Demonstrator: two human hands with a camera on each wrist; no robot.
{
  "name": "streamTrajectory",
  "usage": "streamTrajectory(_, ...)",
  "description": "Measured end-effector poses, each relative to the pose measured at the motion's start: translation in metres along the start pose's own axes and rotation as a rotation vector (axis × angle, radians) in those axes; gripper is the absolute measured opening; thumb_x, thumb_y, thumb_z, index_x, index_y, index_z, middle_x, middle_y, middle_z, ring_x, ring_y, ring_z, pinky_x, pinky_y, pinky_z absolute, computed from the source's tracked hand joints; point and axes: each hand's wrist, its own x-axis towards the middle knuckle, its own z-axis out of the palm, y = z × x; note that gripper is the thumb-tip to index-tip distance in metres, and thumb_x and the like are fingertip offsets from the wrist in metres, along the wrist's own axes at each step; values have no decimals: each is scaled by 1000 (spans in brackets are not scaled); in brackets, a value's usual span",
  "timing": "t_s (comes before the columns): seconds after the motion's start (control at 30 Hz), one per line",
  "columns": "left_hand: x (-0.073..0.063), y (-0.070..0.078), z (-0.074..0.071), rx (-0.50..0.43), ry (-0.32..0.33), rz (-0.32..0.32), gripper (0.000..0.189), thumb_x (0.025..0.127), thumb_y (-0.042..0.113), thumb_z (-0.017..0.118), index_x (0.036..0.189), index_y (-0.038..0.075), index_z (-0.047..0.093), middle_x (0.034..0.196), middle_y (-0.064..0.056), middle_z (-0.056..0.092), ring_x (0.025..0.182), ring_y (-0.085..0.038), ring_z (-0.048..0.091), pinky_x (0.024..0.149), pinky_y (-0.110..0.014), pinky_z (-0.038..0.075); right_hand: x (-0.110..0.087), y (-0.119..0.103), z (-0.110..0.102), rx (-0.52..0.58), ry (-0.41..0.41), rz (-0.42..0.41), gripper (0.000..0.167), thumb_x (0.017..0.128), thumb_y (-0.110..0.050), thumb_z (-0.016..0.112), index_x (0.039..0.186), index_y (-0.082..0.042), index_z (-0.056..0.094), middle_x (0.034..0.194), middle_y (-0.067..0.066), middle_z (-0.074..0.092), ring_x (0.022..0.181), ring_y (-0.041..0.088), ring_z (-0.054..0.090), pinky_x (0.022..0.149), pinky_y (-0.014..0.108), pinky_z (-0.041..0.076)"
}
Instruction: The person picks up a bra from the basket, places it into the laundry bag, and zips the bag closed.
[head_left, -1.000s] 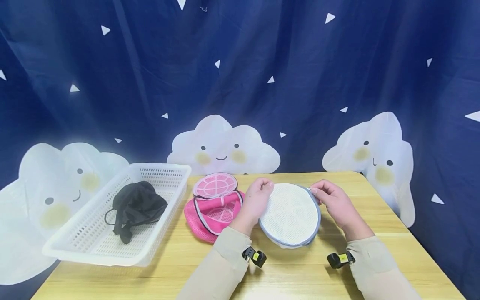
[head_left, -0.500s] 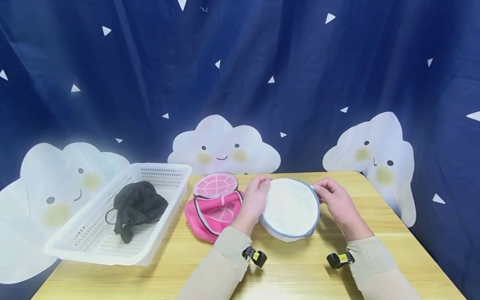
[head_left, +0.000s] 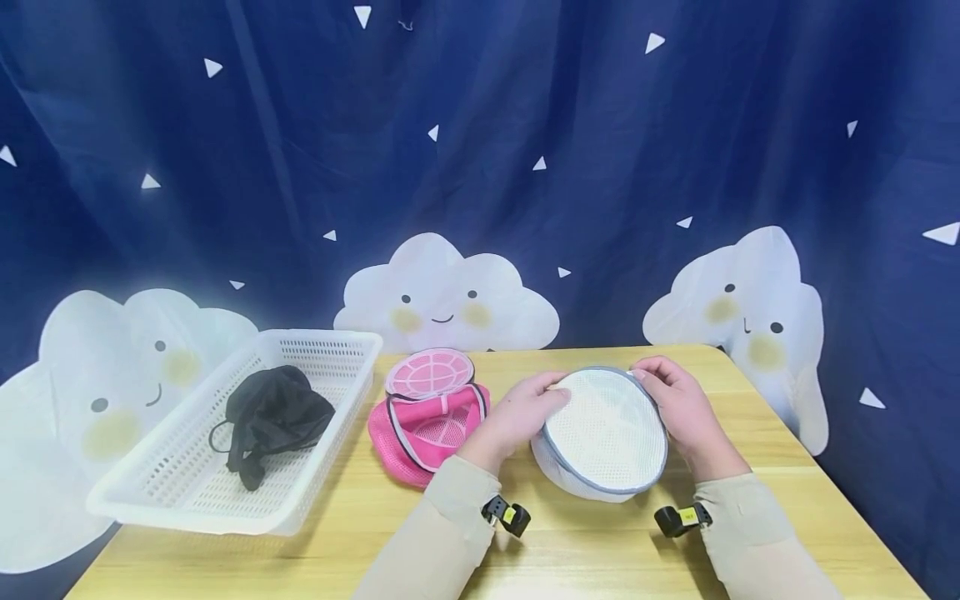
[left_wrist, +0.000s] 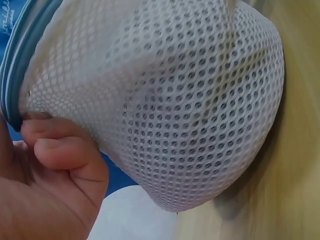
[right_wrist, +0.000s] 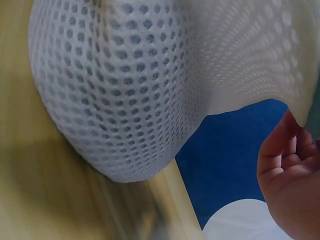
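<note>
A round white mesh laundry bag with a blue-grey zipped rim is held over the right half of the table, its top tilted toward me. My left hand grips the rim on the left, the thumb lying over the top. In the left wrist view, the curled fingers pinch the mesh just below the zip. At the far right of the rim, my right hand pinches the edge between thumb and fingers. The right wrist view shows the bag's mesh side sagging close to the wood.
Left of the bag lies a pink mesh laundry bag, its round lid folded back. A white plastic basket at the left contains a crumpled black cloth item with a thin loop. A blue curtain hangs behind the wooden table.
The white bag has shifted right and its top has turned and tilted. My left hand has moved right with it, the thumb now over the top. My right hand stays at the rim.
</note>
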Motion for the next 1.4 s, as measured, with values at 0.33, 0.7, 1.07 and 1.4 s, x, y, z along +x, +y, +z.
streamTrajectory(0.33, -1, 1, -1, -11, -54, 98, 16, 98, 33, 63, 99, 19, 72, 94, 4, 66, 92, -13, 59, 83, -33, 48, -2, 0, 2, -69, -92, -70, 28, 104, -23, 59, 112, 4, 61, 93, 0, 62, 80, 15, 59, 69, 26, 51)
streamTrajectory(0.7, -4, 5, 4, -25, -140, 87, 27, 99, 31, 65, 124, 22, 66, 97, 3, 70, 81, -15, 69, 77, -32, 55, -9, -11, 17, -108, -236, -118, 21, 104, -18, 59, 110, 1, 63, 102, 10, 64, 89, 18, 60, 73, 28, 52)
streamTrajectory(1.07, -4, 7, 3, 70, -92, 144, 16, 97, 34, 66, 97, 21, 76, 91, 9, 68, 84, -9, 61, 75, -28, 50, -13, -18, 26, -84, -338, -216, 10, 102, -10, 60, 101, -2, 66, 100, 13, 66, 90, 21, 62, 74, 28, 51)
streamTrajectory(1.4, -2, 2, 5, 88, -124, 149, 16, 100, 32, 63, 92, 21, 70, 86, 6, 65, 83, -12, 60, 75, -28, 48, -13, -17, 27, -116, -373, -236, 8, 102, -10, 60, 100, -7, 67, 97, 11, 67, 86, 21, 62, 71, 29, 51)
